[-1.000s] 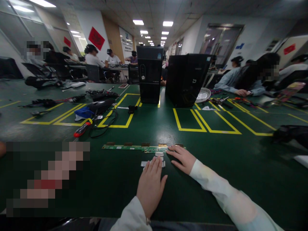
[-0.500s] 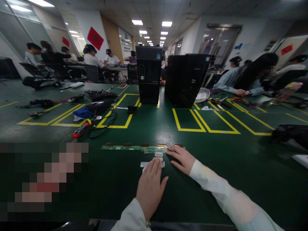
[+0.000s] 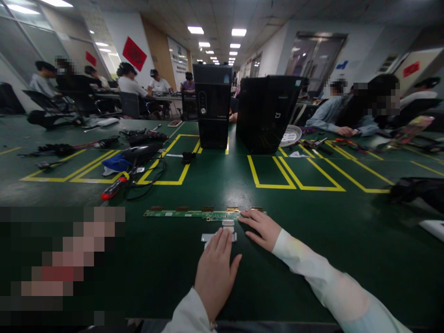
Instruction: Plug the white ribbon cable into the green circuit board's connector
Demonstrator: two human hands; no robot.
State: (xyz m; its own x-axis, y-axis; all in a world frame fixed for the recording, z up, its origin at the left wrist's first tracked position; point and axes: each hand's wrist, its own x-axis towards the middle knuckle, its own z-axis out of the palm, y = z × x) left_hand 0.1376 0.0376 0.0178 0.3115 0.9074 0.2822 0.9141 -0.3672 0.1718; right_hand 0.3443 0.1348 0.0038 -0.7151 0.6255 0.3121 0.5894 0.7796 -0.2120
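Green, smooth table (image 3: 329, 217) seen from above, with a person's two bare hands reaching in from the near edge. A board (image 3: 176, 214), long, thin and also green, lies flat on it just ahead of the hands, running left to right. Copper-coloured tabs (image 3: 232, 210) line its far edge, and a pale connector (image 3: 228, 223) sits at its near edge, right of the middle. From there a white ribbon (image 3: 207, 237) comes toward the viewer.

The left hand (image 3: 215, 270) lies palm down, its fingers straight, close together and unclenched, the tips over the ribbon and covering part of it; how hard they press, I cannot tell. The right hand (image 3: 262, 230) is loosely spread, grasping nothing, its fingertips at the right part of the board and its thumb apart, lower down. Both arms wear pale sleeves (image 3: 312, 268).

Farther off, strips of yellow tape (image 3: 277, 187) mark out boxes. Two black towers stand upright side by side, one on the left (image 3: 213, 106) and one on the right (image 3: 262, 115). Left of them are a red-and-black screwdriver (image 3: 114, 188) and tangled cords (image 3: 60, 149); on the right, a white basket (image 3: 299, 131). Beyond, people sit at tables.
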